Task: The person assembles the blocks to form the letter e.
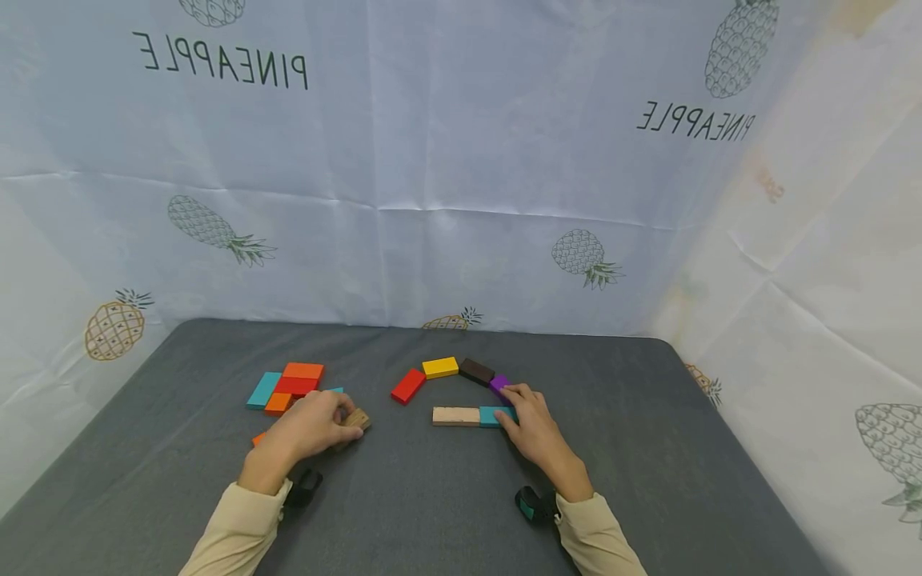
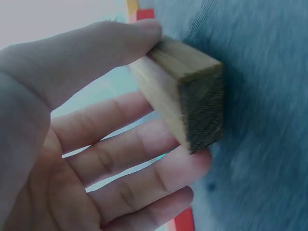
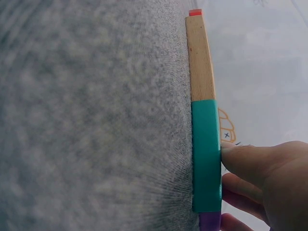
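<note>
My left hand point(image 1: 310, 428) pinches a brown wooden block point(image 2: 187, 91) between thumb and fingers, just right of a group of coloured blocks. Farther right, my right hand point(image 1: 535, 432) rests with thumb and fingers spread. Its thumb touches a teal block point(image 3: 206, 154); its fingertips are at a purple block point(image 1: 499, 385). The teal block lies end to end with a pale wooden block point(image 1: 456, 416). Behind them a curve runs from a red block point(image 1: 408, 386) through a yellow block point(image 1: 440, 367) and a dark brown block point(image 1: 477, 371) to the purple one.
At the left lie a teal block point(image 1: 263, 390), an orange-red block point(image 1: 303, 370), a red block point(image 1: 297, 386) and an orange block point(image 1: 278, 403), partly behind my left hand. A grey cloth point(image 1: 418, 496) covers the table. A pineapple-print curtain point(image 1: 432, 160) hangs behind it.
</note>
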Tool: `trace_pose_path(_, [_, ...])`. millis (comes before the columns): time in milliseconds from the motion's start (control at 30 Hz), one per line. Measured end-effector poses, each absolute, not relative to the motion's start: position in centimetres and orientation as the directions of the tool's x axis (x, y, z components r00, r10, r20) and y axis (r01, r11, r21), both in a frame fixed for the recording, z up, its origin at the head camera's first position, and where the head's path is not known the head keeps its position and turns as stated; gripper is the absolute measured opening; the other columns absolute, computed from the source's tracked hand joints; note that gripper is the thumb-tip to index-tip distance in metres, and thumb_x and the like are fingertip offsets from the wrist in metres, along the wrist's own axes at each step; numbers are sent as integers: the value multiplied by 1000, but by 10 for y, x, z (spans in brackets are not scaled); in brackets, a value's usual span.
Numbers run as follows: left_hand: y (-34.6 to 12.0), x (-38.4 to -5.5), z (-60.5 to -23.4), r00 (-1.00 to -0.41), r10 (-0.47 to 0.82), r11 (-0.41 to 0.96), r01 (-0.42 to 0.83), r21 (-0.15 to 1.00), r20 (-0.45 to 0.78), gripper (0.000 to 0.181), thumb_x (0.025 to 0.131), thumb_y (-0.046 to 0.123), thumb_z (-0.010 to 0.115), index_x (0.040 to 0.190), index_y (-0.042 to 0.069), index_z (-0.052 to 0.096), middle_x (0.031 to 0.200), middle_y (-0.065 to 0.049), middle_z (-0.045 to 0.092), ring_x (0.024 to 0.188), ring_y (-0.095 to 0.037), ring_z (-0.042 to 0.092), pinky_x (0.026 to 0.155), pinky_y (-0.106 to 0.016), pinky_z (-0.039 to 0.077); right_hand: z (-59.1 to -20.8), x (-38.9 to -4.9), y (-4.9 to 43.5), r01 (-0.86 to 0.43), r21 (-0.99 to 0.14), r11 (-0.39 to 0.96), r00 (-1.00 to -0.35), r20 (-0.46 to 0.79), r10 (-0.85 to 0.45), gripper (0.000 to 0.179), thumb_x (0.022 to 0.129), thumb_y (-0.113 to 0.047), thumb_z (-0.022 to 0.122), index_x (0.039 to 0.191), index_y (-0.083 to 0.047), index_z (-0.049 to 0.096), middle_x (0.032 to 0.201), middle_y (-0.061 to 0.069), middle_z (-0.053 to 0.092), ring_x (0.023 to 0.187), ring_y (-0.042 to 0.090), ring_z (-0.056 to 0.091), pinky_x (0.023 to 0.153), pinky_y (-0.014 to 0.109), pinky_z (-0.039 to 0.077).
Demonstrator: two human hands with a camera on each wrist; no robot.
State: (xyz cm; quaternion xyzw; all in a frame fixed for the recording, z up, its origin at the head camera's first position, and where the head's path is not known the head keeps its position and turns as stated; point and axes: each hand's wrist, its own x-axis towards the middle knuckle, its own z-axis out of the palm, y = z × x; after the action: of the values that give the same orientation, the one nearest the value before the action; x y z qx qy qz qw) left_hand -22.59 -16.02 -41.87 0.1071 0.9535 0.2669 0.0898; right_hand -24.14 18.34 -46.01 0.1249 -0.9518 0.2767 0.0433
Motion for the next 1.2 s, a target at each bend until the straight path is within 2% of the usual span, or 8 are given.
trace_pose_path(233, [-146,-227,-426,-966,228,839,132,528,-120,32,83,25,80,107,4,72,72,0,62,62,-12,53,56,-27,44,-460,-241,183,-253,-522,814,-967,145,-208,43,97,-15,64,136,3,57,138,18,54,130,41,45,105,58,42])
trace_pose_path(700, [-131,-227,-429,-975,189,853,103,511,-118,43,85,25,78,119,1,65,83,-6,65,68,-15,53,58,-29,45,-460,-241,183,-264,-518,814,-964,151,-217,42,97,-15,63,135,3,57,137,18,54,129,41,46,104,58,43])
trace_pose_path(1033, [-142,-222,-420,-953,240,817,94,569,-188,50,82,22,81,123,-1,62,69,-3,57,60,-15,51,56,-28,42,-458,-241,182,-248,-531,810,-969,140,-205,43,98,-15,63,136,3,57,138,17,54,130,40,45,105,57,42])
trace_pose_path(1200, [-138,-223,-422,-954,235,825,95,557,-185,48,83,23,80,121,-1,62,71,-3,57,61,-15,51,56,-28,41,-457,-240,183,-256,-528,810,-967,145,-212,42,98,-15,63,136,2,57,138,17,54,129,40,45,104,58,43])
